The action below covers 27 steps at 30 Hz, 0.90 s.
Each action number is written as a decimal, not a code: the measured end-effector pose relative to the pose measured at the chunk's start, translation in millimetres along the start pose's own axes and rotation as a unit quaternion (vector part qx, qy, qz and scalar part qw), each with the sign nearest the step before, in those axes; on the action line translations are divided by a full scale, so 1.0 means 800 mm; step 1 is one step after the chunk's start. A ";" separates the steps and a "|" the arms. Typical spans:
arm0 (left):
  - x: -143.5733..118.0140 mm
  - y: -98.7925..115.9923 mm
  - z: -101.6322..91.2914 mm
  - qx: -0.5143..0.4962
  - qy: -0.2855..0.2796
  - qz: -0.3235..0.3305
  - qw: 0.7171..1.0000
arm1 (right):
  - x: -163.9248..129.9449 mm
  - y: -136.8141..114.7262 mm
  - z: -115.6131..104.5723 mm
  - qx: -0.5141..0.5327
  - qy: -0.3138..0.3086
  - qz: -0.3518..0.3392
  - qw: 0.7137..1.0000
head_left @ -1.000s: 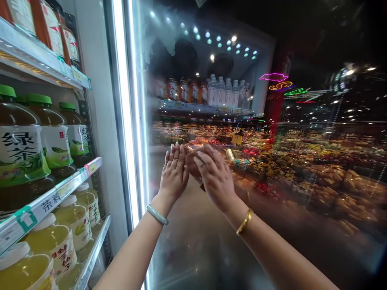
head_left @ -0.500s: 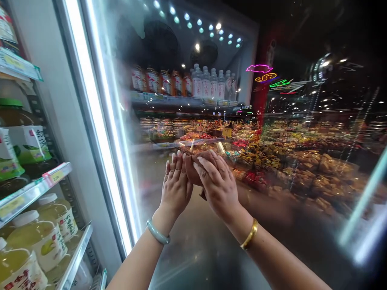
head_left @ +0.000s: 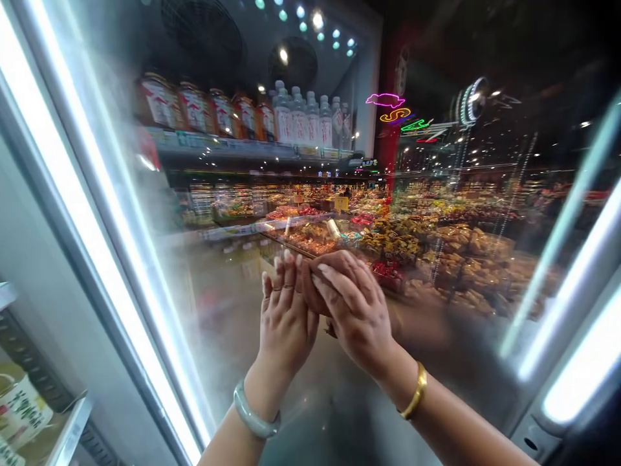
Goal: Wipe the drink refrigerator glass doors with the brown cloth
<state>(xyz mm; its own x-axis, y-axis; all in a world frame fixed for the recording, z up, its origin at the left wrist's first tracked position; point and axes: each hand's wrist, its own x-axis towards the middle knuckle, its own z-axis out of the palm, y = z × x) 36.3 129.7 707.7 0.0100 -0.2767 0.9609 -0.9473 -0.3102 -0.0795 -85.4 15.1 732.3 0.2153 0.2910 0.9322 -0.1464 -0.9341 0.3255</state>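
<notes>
My right hand (head_left: 361, 304) presses a folded brown cloth (head_left: 315, 285) against the glass door (head_left: 310, 401), its fingers laid over the cloth. Right beside it, my left hand (head_left: 288, 304) lies with fingers stretched out, its thumb side next to the cloth's left edge. Whether the left thumb touches the cloth is hidden. A pale jade bangle (head_left: 255, 414) sits on my left wrist and a gold bracelet (head_left: 414, 390) on my right. The glass is partly fogged on its left side.
Bright light strips (head_left: 92, 213) run down the door's left side, with more light strips (head_left: 582, 362) at right. Bottled drinks (head_left: 22, 411) stand on a shelf at lower left. Bottles (head_left: 310, 120) and piled packaged goods (head_left: 402, 239) show in or through the glass.
The view has turned left-to-right, so the shelves at left have mostly slid out of frame. Both hands stay together at the glass with the cloth, slightly lower in the picture.
</notes>
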 end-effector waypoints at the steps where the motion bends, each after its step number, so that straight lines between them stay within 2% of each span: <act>1: 0.001 0.009 0.001 -0.003 -0.002 0.010 1.000 | -0.004 0.004 -0.006 -0.009 0.010 0.020 1.000; 4: 0.009 0.028 0.002 -0.024 -0.004 0.012 1.000 | 0.004 0.007 -0.009 -0.024 0.051 0.077 0.995; 6: 0.014 0.032 0.004 -0.040 -0.008 -0.009 0.999 | 0.015 0.004 -0.004 -0.019 0.065 0.086 0.994; 9: 0.013 0.033 0.007 -0.056 -0.015 -0.042 0.997 | 0.010 0.003 -0.005 0.003 0.036 0.061 0.998; 12: 0.007 0.042 0.010 -0.070 -0.009 -0.029 0.997 | -0.023 0.015 -0.025 0.003 -0.006 0.043 0.999; 15: 0.004 0.059 0.012 -0.079 0.001 -0.001 0.997 | -0.050 0.031 -0.054 -0.029 -0.014 0.069 0.997; 17: 0.007 0.070 0.012 -0.086 0.003 0.005 0.996 | -0.050 0.037 -0.066 -0.040 -0.004 0.097 0.994; 22: 0.017 0.082 0.018 -0.097 -0.013 -0.008 0.995 | -0.022 0.032 -0.056 -0.038 0.033 0.125 0.991; 24: 0.016 0.083 0.023 -0.099 -0.017 -0.011 0.995 | -0.028 0.031 -0.054 -0.039 0.020 0.108 0.993; 27: 0.014 0.090 0.029 -0.099 -0.015 -0.003 0.995 | -0.055 0.042 -0.069 -0.049 -0.013 0.091 0.995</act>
<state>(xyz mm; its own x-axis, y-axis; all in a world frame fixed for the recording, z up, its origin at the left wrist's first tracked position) -24.4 83.5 706.4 0.0233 -0.3037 0.9525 -0.9917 -0.1274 -0.0164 -153.0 -17.4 710.5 0.2014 0.1114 0.9732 -0.2782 -0.9461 0.1658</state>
